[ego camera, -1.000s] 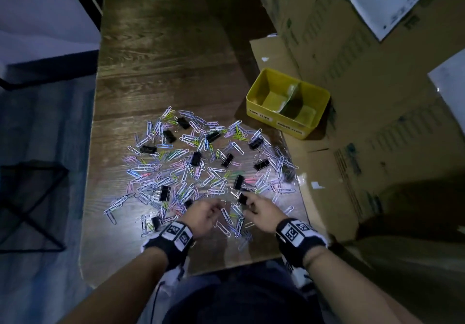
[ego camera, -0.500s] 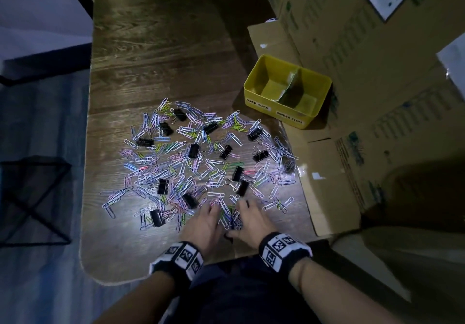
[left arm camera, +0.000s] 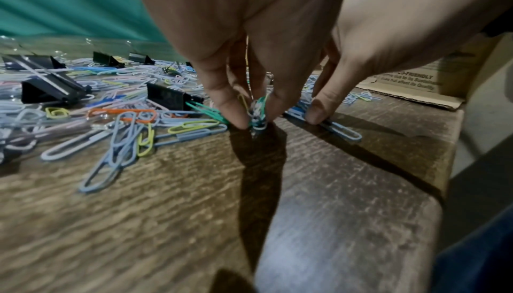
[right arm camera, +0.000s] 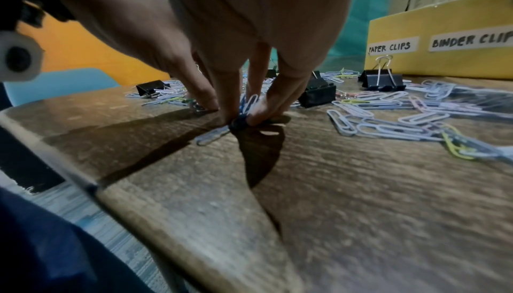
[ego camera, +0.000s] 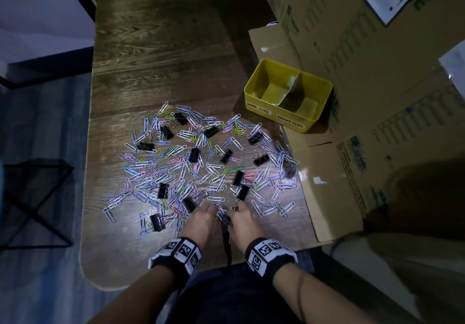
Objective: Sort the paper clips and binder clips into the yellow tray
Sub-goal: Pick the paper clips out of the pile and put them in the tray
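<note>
Coloured paper clips (ego camera: 201, 170) and several black binder clips (ego camera: 238, 178) lie spread over the wooden table (ego camera: 161, 54). The yellow tray (ego camera: 254, 92) stands at the right, split into two compartments labelled PAPER CLIPS and BINDER CLIPS; both look bare. My left hand (ego camera: 203, 223) and right hand (ego camera: 245, 223) meet at the pile's near edge. In the left wrist view the left hand (left arm camera: 256, 120) pinches a small bunch of paper clips (left arm camera: 258, 111) against the table. In the right wrist view the right hand (right arm camera: 244, 120) pinches a bunch of paper clips (right arm camera: 248, 105).
Cardboard boxes (ego camera: 377, 72) stand along the right side, with a flattened flap (ego camera: 324, 185) lying on the table under the tray. The table's near edge (ego camera: 120, 283) is just behind my wrists. A black wire rack (ego camera: 32, 198) stands on the floor at the left.
Both hands have drawn back toward the near edge of the pile and come together, gathering paper clips between their fingertips.
</note>
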Demonstrator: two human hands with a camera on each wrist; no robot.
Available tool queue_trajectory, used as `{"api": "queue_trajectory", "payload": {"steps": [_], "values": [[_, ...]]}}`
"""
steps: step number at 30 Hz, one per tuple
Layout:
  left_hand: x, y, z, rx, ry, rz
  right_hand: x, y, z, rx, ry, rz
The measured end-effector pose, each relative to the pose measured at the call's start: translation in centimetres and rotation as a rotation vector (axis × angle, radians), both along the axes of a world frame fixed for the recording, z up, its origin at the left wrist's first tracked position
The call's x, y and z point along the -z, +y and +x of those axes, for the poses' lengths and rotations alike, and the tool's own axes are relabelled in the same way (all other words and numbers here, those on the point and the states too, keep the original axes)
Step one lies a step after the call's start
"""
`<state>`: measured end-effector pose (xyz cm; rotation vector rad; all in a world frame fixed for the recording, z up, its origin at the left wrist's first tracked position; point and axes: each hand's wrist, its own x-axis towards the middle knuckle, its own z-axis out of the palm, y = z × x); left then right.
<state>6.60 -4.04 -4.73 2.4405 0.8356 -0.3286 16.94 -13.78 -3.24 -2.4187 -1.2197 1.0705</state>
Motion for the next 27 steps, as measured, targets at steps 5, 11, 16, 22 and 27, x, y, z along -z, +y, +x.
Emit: {"api": "queue_trajectory", "payload": {"steps": [5, 11, 16, 22, 27], "values": [[-0.4, 2.0, 0.2, -0.102, -0.045, -0.119, 0.6, 0.5, 0.9, 0.063, 0.083, 0.078], [-2.6, 5.6, 0.4, -0.465, -0.072, -0.659, -1.9, 0.6, 5.0, 0.284, 0.353, 0.158], [-7.9, 10.2, 4.6, -0.524, -0.170, -0.883, -6.1, 0.9, 9.3, 0.606, 0.561, 0.395], [-13.1, 15.0, 18.0, -0.341, -0.455, -0.840, -13.3, 3.6, 16.0, 0.773, 0.550, 0.672], [-12.1, 16.0, 28.8, -0.273, -0.509, -0.585, -15.5, 7.8, 21.9, 0.795, 0.373, 0.812]]}}
